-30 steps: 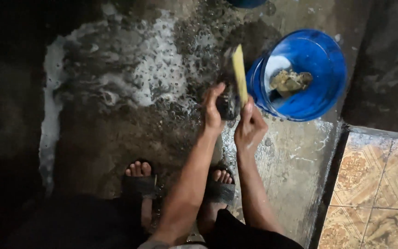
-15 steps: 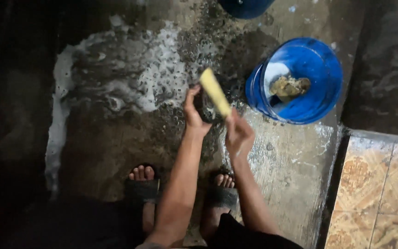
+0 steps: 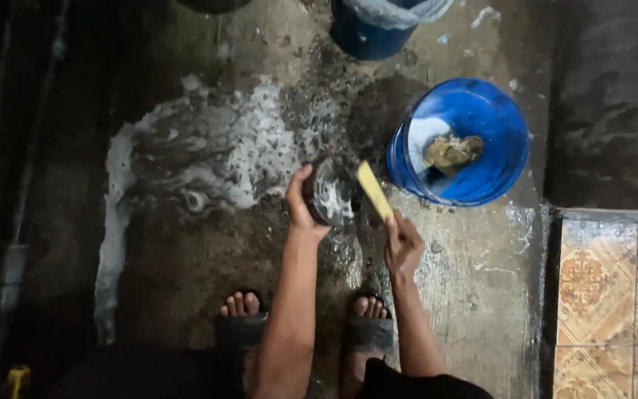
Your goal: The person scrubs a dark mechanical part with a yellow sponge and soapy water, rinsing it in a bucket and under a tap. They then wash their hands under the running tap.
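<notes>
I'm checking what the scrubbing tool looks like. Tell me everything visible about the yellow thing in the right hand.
The flat yellow rectangular pad, perhaps a sponge or brush, is narrow and pale. It slants from upper left to lower right. The right hand grips its lower end. Its upper end meets the dark round soapy object held by the left hand, above the wet concrete floor.

Wet concrete floor (image 3: 481, 295), soapy foam patch (image 3: 245, 155), blue bucket (image 3: 481, 118), second blue container (image 3: 371, 33), patterned tiles (image 3: 614, 303)
</notes>
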